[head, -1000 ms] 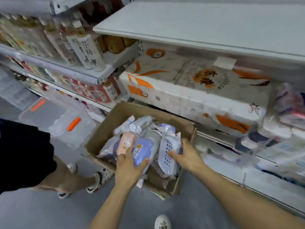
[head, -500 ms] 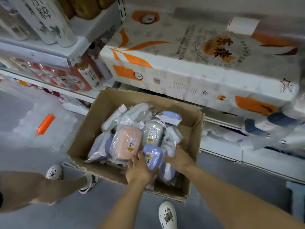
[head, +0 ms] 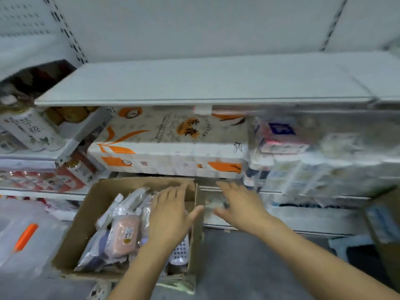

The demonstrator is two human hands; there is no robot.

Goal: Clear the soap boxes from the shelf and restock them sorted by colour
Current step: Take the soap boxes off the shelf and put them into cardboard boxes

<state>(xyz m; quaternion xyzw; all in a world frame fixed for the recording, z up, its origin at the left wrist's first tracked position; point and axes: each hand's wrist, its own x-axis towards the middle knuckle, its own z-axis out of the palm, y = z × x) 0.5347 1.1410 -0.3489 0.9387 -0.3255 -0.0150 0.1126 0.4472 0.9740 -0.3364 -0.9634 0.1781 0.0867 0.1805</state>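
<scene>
A cardboard box (head: 86, 215) on the floor holds several wrapped soap boxes. A pink soap box (head: 126, 233) lies on top, a purple one (head: 98, 245) sits lower left, and a white perforated one (head: 180, 251) peeks out by the right wall. My left hand (head: 171, 213) hovers over the box's right side with fingers spread and holds nothing. My right hand (head: 240, 204) is raised to the right of the box, fingers stretched out, also with nothing in it. The bare white shelf (head: 203, 83) runs across above.
Large orange-and-white paper packs (head: 168, 144) fill the shelf under the bare one. Tissue packs (head: 281, 137) sit to the right, bottles (head: 30, 128) to the left. A clear bin with an orange latch (head: 25, 237) stands at the left, another carton (head: 385, 221) at the right edge.
Both hands have let go of the purple and white soap boxes and risen out of the box with fingers spread. The view has tilted up to the bare shelf.
</scene>
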